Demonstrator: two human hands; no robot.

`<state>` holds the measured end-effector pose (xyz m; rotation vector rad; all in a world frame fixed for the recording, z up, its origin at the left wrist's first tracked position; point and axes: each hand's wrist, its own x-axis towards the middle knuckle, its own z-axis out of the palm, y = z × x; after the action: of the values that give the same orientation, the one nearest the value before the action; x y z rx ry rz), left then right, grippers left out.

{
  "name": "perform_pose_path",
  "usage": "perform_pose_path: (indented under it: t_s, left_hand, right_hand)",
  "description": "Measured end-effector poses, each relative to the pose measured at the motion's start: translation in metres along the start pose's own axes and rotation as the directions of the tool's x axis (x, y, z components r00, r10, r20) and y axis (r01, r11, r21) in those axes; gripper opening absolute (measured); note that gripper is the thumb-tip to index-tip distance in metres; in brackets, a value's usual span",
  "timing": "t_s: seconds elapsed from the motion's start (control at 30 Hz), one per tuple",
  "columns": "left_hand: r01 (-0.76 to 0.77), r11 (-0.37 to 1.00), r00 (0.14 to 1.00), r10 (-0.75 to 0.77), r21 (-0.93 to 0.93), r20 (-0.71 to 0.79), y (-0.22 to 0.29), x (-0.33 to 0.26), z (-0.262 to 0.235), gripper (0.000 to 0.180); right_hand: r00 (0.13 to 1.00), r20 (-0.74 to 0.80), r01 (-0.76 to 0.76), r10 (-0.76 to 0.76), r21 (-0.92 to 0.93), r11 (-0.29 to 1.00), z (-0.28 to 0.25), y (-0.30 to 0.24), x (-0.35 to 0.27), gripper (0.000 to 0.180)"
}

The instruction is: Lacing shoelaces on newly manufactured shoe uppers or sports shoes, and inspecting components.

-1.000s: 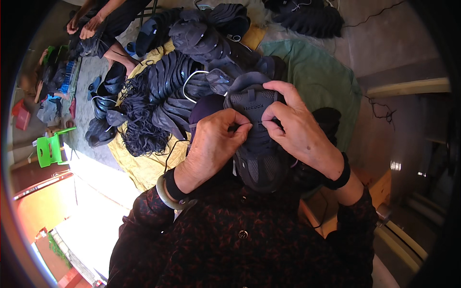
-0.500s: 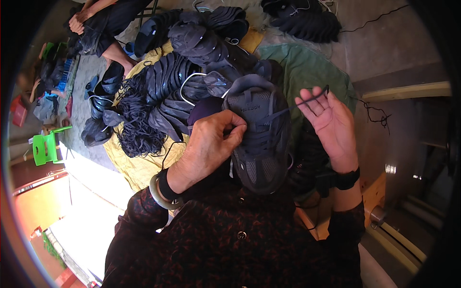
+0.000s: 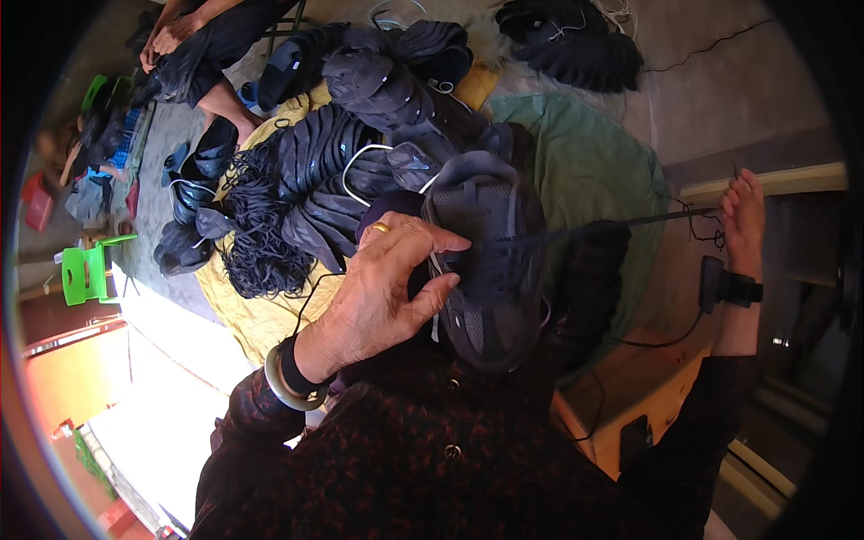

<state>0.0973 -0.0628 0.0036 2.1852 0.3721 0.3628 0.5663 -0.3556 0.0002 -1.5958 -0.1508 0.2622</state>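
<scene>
A dark grey lace-up shoe (image 3: 490, 297) rests in front of my body, its toe pointing toward me. My left hand (image 3: 373, 279) grips the shoe's left edge. The index finger and thumb lie apart on the upper beside the lacing, and the other fingers are partly hidden. Out to the far right, my right hand (image 3: 743, 220) is closed on the black shoelace (image 3: 621, 227). The lace runs taut from the shoe's eyelets to that hand, with a short end sticking up past the fingers.
Beyond the shoe lie a heap of dark shoe uppers (image 3: 328, 148) and a bundle of black laces (image 3: 256, 229) on yellow cloth (image 3: 243, 306). Green cloth (image 3: 594, 162) spreads to the right. A wooden box (image 3: 643, 382) stands near my right arm. Another person's hands (image 3: 175, 36) show at upper left.
My right hand has swung outward to the right and closed, drawing the lace taut. My left thumb and index finger have parted from their pinch.
</scene>
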Motion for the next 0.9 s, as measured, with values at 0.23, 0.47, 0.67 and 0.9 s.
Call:
perform_pose_path:
  t_s: [0.23, 0.47, 0.67, 0.9]
  left_hand:
    - [-0.015, 0.999, 0.997, 0.019, 0.047, -0.079, -0.027, -0.002, -0.002, 0.032]
    - [0.227, 0.974, 0.971, -0.226, 0.003, 0.07, -0.037, -0.001, -0.006, 0.026]
    - [0.29, 0.944, 0.952, -0.267, -0.155, 0.151, -0.041, -0.007, -0.018, 0.013]
    - [0.073, 0.971, 0.984, -0.108, 0.226, 0.145, -0.048, -0.007, -0.032, 0.018]
  right_hand:
    - [0.959, -0.28, -0.005, -0.034, -0.135, 0.991, -0.133, -0.02, 0.091, 0.031]
    - [0.968, -0.244, -0.003, -0.052, -0.22, 0.975, -0.107, -0.003, 0.075, 0.03]
    - [0.982, 0.185, 0.042, 0.031, -0.381, 0.924, 0.032, 0.026, -0.036, 0.028]
    - [0.816, 0.57, 0.058, 0.096, -0.246, 0.968, 0.152, 0.036, -0.154, 0.02]
